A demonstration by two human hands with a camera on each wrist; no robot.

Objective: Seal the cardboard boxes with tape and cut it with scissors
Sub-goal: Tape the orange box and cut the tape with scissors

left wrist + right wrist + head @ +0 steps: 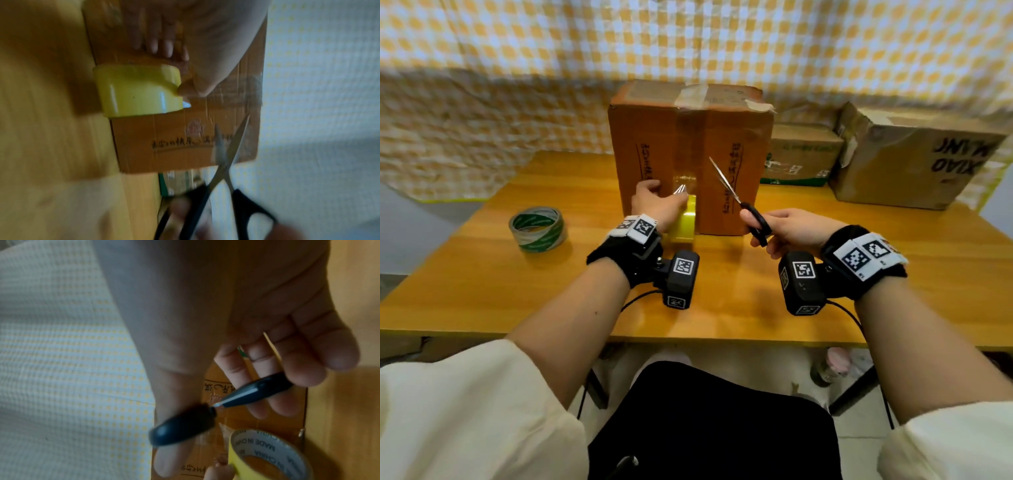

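- Nearest the body, the right hand (787,229) grips black-handled scissors (743,205), thumb and fingers through the loops, blades parted and pointing up toward the box.
- Just beyond, the left hand (654,205) lies with straight fingers pressed flat against the box's front face, thumb by the yellow tape roll (683,222).
- That roll stands on edge on the table (482,274), touching the foot of the box, a clear strip running from it up the seam.
- Left of it, well apart, a green-and-white roll (537,229) lies flat.
- Behind the hands, the box (690,144) stands upright, taped down its middle.
- Farther right, two more boxes (914,157) sit against the checked cloth (688,37).
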